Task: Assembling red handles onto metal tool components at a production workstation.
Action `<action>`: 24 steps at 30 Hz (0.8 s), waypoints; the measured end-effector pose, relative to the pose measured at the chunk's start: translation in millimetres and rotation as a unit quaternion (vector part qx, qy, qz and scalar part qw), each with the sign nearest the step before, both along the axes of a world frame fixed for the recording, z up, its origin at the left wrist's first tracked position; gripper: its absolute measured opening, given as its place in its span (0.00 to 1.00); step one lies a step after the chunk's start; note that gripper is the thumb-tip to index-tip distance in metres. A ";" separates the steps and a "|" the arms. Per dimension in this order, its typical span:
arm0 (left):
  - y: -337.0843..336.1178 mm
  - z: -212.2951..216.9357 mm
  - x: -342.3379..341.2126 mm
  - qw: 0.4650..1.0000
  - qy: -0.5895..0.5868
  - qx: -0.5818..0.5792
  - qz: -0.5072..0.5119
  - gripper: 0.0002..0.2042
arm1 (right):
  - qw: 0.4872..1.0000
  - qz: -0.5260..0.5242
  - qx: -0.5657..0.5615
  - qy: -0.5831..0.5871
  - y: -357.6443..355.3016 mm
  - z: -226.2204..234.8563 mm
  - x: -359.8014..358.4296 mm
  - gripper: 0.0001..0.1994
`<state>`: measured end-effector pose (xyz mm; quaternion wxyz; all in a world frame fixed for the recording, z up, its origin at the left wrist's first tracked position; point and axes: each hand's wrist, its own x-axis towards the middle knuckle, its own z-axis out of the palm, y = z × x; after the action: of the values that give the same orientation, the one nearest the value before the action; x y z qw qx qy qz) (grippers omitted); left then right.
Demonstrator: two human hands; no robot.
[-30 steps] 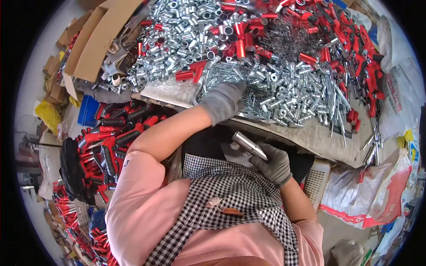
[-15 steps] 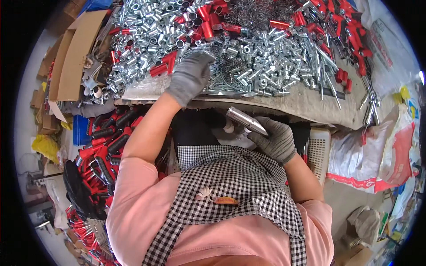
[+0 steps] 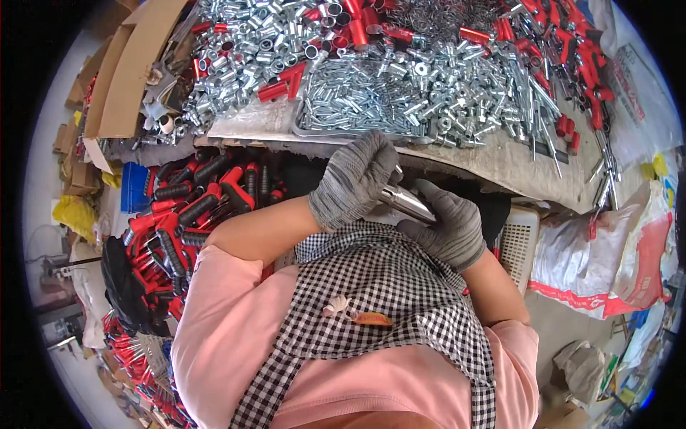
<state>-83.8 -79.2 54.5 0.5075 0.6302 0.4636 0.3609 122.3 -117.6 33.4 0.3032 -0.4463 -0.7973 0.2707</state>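
Note:
My right hand (image 3: 451, 227), in a grey knit glove, holds a shiny tapered metal tube (image 3: 409, 203) in front of my apron. My left hand (image 3: 357, 179), gloved the same way, is closed at the tube's far-left end. A bit of shiny metal shows at its fingertips; whether that is a separate small part or the tube's end I cannot tell. Beyond the left hand, at the bench's near edge, sits a shallow metal tray (image 3: 314, 133) full of small silver pins (image 3: 350, 100).
Silver sleeves (image 3: 243, 79), red tubes (image 3: 274, 91) and dark springs (image 3: 436, 21) cover the bench. Red-and-black handled tools (image 3: 171, 222) are heaped below left. A cardboard box (image 3: 136, 79) stands at left. At right are a white basket (image 3: 520, 239) and a white-and-red sack (image 3: 593, 250).
My left hand has come back from the small parts on the bench to the metal tube. The tube has shifted slightly nearer and right in my right hand. The view has moved a little.

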 end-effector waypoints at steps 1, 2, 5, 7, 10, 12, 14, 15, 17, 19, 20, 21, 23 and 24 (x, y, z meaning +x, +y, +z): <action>-0.1 -8.0 -0.6 0.973 0.094 0.208 0.017 0.05 | 1.000 0.000 -0.001 -0.001 -1.0 -3.3 -1.4 0.33; -0.3 -16.1 -0.9 0.895 0.182 0.405 0.034 0.06 | 0.996 -0.009 0.080 -0.037 -2.3 -6.2 -3.7 0.34; -8.9 -20.9 6.9 0.890 0.173 0.421 0.038 0.05 | 0.980 -0.020 0.182 -0.084 -5.1 -2.0 -5.4 0.36; -12.9 -16.2 6.9 0.958 0.082 0.273 0.033 0.03 | 0.970 -0.016 0.228 -0.088 -5.4 -0.2 -6.1 0.34; -15.7 2.9 0.7 0.997 -0.012 0.062 -0.032 0.07 | 0.966 0.001 0.232 -0.114 -7.4 -0.8 -5.4 0.31; -14.9 0.6 -0.5 0.994 -0.002 0.106 -0.034 0.09 | 0.966 0.009 0.234 -0.105 -7.0 -3.2 -3.6 0.30; -9.5 -0.6 -4.1 0.976 -0.073 0.167 -0.120 0.07 | 0.966 0.019 0.240 -0.097 -4.9 -2.4 -2.1 0.30; -4.4 -2.9 -7.1 0.976 -0.072 0.168 -0.119 0.07 | 0.966 0.008 0.241 -0.094 -4.4 -0.5 -3.2 0.29; 5.4 -7.7 -13.6 0.926 -0.031 0.329 -0.183 0.06 | 0.965 -0.002 0.245 -0.090 -3.5 0.7 -4.7 0.29; 4.7 -8.0 -15.8 0.920 -0.006 0.335 -0.202 0.05 | 0.967 -0.004 0.241 -0.085 -2.7 -1.8 -5.2 0.29; 3.1 -12.4 -13.3 0.885 0.076 0.409 -0.210 0.07 | 0.966 -0.002 0.246 -0.082 -3.2 -2.5 -4.9 0.29; 2.4 -19.0 -12.7 0.835 0.160 0.480 -0.214 0.08 | 0.964 -0.008 0.244 -0.100 -2.3 -2.8 -5.4 0.29; -14.4 -19.4 -9.1 0.773 0.253 0.556 -0.171 0.11 | 0.962 -0.016 0.244 -0.122 -0.8 -4.9 -5.4 0.28; -20.2 -2.2 -5.8 0.753 0.302 0.557 -0.177 0.10 | 0.961 -0.006 0.236 -0.143 -3.2 -7.7 -3.5 0.27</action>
<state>-89.7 -99.4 52.2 -0.0446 0.9485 0.1895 0.2498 118.8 -120.8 25.6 0.2839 -0.4008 -0.8711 0.0065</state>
